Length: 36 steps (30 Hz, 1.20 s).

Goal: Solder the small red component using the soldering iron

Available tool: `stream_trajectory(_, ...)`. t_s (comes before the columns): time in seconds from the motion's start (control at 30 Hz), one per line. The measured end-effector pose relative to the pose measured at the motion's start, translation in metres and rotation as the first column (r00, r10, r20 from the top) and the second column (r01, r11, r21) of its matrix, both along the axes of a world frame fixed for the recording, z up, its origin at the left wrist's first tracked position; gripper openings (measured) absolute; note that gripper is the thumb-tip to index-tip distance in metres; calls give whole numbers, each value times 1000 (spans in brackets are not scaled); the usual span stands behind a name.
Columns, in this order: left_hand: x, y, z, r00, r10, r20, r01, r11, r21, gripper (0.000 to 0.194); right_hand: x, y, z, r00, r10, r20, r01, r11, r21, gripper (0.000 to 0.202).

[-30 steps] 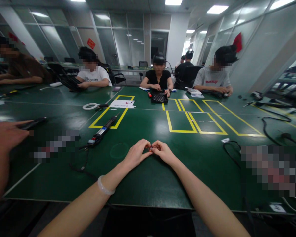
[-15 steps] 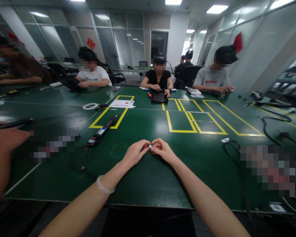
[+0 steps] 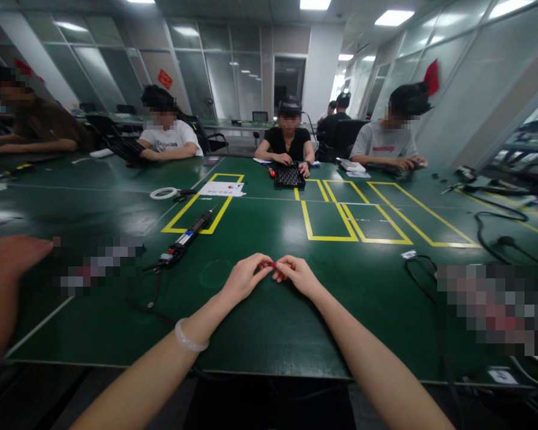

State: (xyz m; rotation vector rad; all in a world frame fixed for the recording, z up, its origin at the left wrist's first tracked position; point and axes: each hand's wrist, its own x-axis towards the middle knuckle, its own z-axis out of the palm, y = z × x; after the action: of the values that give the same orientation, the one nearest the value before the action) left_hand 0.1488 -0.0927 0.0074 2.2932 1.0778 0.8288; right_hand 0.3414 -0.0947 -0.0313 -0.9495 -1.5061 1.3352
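Tiny red piece [image 3: 274, 264] is off to the right of the power tool [image 3: 186, 237], left hand [image 3: 247, 278] and right hand [image 3: 298, 276] both pinching it, grip narrow. Looks mid-handling to me: not set down yet, and it's too small to tell what's actually finished or left.

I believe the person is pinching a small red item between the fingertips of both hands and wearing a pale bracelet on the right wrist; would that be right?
Not quite: the head view shows the pale bracelet on the wrist of the left hand. That hand and the right hand do pinch a small red item between their fingertips.
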Motion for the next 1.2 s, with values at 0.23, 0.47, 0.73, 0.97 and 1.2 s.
stream_trajectory(0.23, 0, 2, 0, 993, -25, 115, 52, 971, -232, 29, -1, -1, 3, 999, -5, 53, 5, 1000, 3, 45)
stream_trajectory(0.47, 1, 3, 0, 985, -23, 169, 60, 974, -217, 21, -1, -1, -1, 999, -9, -51, 9, 1000, -3, 35)
stream_trajectory(0.73, -1, 3, 0, 986, -27, 162, 53, 986, -157, 14, -1, 1, -8, 998, -11, -54, 14, 998, 68, 29)
stream_trajectory(0.97, -2, 4, -2, 986, -50, 157, 75, 985, -154, 14, 0, 1, -7, 998, -39, 52, 31, 989, 145, 21)
stream_trajectory(1.2, -3, 2, -1, 992, -53, 111, 69, 987, -148, 17, 0, -1, -6, 992, -45, 119, 23, 984, 178, 18)
